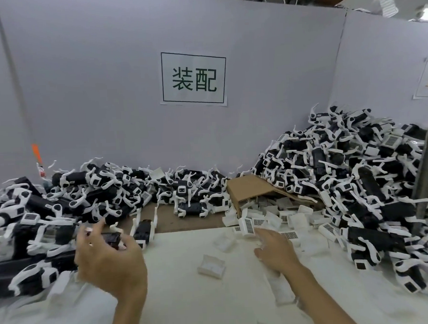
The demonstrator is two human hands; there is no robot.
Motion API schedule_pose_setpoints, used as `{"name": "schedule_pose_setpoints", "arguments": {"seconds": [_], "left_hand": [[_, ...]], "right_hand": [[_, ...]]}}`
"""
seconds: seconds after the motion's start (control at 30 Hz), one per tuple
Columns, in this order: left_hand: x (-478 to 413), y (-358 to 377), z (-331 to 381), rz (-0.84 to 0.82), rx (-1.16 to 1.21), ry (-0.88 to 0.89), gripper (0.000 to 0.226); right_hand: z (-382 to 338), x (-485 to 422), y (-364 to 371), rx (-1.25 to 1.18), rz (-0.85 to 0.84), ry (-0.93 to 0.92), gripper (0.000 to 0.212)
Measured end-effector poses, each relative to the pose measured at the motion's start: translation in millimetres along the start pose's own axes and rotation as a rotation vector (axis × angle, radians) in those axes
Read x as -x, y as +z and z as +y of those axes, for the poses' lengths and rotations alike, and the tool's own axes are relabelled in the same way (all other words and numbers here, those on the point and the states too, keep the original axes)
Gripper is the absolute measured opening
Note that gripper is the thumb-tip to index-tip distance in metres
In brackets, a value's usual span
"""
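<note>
- The left hand (109,261) is raised over the left side of the surface (186,307); its fingers curl round a black body (113,239), with thumb and forefinger lifted above it; the body sits in that grip, clear of the surface, just beside the left heap (61,194) of black-and-white toy dogs
- The right hand (277,251) is low over the surface, fingers stretched forward and loosely spread, holding nothing; its fingertips are blurred and reach the near edge of the white labelled pieces (247,225); whether they touch one cannot be told
- Those pieces lie scattered at the mouth of a cardboard box (254,188) tipped on its side between the two heaps; barcode stickers show on several
- A single white piece (211,263) lies alone on the surface between the hands
- The right heap (344,170) rises higher than the left one; a sign (194,78) with two characters hangs on the panel behind
</note>
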State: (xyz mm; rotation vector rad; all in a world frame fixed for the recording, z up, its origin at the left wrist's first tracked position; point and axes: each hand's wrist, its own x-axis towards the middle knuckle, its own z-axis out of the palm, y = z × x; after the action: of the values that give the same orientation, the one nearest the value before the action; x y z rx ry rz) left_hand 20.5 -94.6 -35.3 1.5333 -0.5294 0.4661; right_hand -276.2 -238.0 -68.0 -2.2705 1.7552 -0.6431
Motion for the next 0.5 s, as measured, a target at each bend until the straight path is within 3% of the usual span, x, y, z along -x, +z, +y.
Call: {"name": "schedule_pose_setpoints", "arguments": {"seconds": [0.07,0.17,0.27,0.37,0.43,0.5], "left_hand": [[-14,-6,-17,0.061,-0.055,-0.182,0.052],[-17,-2,-37,-0.157,-0.175,-0.261,0.051],[0,6,-38,-0.502,-0.243,-0.176,0.026],[15,11,-36,-0.784,-0.369,0.031,0.015],[22,14,-33,-0.905,-0.447,0.16,0.015],[26,15,-26,-0.978,-0.342,0.16,0.011]], "right_hand": [[2,6,-1,-0.087,0.021,0.015,0.062],[3,10,-5,-0.171,0.045,0.024,0.052],[1,16,-7,-0.271,0.084,0.033,0.039],[1,20,-7,-0.336,0.091,0.033,0.032],[0,22,-8,-0.327,0.08,0.027,0.032],[-2,23,-10,-0.302,0.067,0.022,0.032]]}}
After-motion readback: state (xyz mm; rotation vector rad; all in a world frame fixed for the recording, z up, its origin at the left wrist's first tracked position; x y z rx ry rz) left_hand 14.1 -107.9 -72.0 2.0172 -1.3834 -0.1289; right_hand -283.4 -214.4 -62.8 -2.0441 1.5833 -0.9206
